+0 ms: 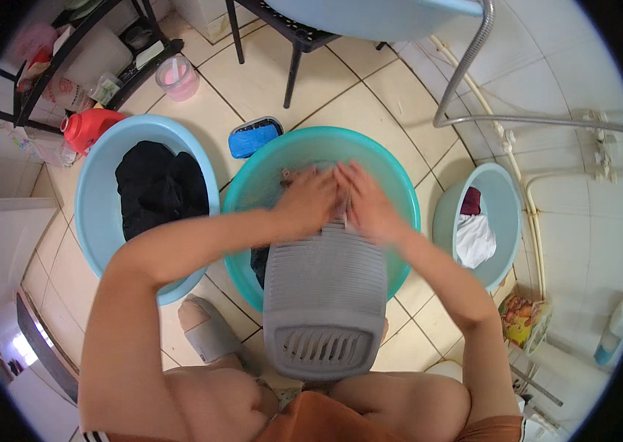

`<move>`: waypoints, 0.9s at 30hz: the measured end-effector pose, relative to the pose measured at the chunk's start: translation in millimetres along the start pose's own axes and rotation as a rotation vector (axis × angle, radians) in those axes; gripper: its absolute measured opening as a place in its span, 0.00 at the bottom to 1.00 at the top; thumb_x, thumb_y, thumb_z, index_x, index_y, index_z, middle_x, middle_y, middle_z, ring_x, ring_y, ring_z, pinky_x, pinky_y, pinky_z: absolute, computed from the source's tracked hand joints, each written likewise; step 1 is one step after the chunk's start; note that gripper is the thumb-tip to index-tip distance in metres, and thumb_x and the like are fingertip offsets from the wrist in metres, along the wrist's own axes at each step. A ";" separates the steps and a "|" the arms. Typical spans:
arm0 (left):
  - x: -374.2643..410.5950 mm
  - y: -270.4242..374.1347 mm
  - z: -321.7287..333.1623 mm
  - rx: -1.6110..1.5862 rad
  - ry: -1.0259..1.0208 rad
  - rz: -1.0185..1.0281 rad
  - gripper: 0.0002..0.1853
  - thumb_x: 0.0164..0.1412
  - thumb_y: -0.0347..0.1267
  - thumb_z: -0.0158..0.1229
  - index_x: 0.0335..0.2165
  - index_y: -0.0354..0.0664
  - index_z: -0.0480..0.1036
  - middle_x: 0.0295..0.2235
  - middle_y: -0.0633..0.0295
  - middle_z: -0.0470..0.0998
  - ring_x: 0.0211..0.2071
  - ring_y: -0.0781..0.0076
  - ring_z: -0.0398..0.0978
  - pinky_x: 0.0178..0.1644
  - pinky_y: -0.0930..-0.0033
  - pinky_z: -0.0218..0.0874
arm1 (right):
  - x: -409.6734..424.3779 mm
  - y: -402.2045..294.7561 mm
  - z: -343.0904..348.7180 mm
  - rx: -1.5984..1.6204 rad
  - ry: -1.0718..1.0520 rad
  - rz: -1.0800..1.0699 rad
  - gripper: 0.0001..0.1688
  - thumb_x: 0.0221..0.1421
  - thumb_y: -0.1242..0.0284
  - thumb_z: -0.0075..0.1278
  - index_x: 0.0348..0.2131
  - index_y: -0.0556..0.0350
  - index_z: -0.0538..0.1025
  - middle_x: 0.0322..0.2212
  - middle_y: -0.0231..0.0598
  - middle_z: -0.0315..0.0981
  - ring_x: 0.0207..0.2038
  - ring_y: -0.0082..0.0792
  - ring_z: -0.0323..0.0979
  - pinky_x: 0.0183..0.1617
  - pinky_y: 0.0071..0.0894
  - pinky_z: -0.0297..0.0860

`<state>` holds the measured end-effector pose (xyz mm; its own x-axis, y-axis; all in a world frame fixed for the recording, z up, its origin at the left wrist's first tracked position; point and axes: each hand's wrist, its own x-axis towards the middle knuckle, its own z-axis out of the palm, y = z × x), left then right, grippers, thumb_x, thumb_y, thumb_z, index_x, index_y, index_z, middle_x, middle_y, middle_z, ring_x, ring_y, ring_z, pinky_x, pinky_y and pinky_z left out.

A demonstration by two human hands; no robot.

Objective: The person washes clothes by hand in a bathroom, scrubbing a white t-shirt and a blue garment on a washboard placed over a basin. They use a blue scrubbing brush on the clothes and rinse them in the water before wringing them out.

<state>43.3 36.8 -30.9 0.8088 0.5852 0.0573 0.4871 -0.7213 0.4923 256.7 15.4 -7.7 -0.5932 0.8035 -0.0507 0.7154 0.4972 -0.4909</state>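
Note:
A grey plastic washboard [327,282] leans from between my knees into a turquoise basin [413,212]. Over its far end, my left hand [311,199] and my right hand [366,201] come together with fingers pointing away from me. Both are motion-blurred. Something small and dull-coloured shows between them, but I cannot make out what it is or how firmly it is held. Dark fabric [257,265] lies in the basin, left of the board. The rest of the basin's contents is hidden behind my hands and the board.
A light-blue basin [87,193] with black clothing [159,188] stands left. To the right, a smaller basin [444,221] holds white cloth [475,240] and maroon cloth [471,201]. Beyond are a blue-topped box [255,139], a pink tub [177,83], a red bottle [90,128] and a metal hose [463,66].

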 end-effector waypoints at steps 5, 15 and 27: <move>-112.8 98.4 -25.9 -0.162 -0.066 0.155 0.28 0.50 0.36 0.62 0.49 0.33 0.71 0.54 0.49 0.70 0.60 0.51 0.62 0.66 0.43 0.47 | -83.6 -129.5 -22.5 0.114 -0.187 0.001 0.48 0.48 0.71 0.56 0.65 0.65 0.56 0.65 0.56 0.50 0.68 0.54 0.50 0.70 0.49 0.52; 4.0 -29.8 22.6 -0.137 0.225 0.054 0.23 0.65 0.38 0.51 0.52 0.33 0.66 0.56 0.46 0.67 0.55 0.48 0.65 0.59 0.48 0.55 | 20.2 4.5 11.7 0.179 0.035 0.117 0.43 0.53 0.74 0.51 0.65 0.60 0.55 0.61 0.54 0.59 0.64 0.53 0.56 0.65 0.46 0.59; 5.6 -5.6 -69.6 -1.264 -0.306 -0.682 0.27 0.70 0.49 0.45 0.35 0.33 0.71 0.27 0.55 0.78 0.27 0.63 0.76 0.30 0.62 0.67 | -34.0 -76.4 -39.3 0.953 0.135 0.548 0.28 0.64 0.63 0.52 0.57 0.55 0.63 0.51 0.43 0.67 0.53 0.36 0.68 0.57 0.34 0.65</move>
<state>22.2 70.0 27.1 0.6606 0.4563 -0.5962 0.3191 0.5481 0.7731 236.7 -37.0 65.7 -0.1963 0.8958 -0.3989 0.2574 -0.3454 -0.9025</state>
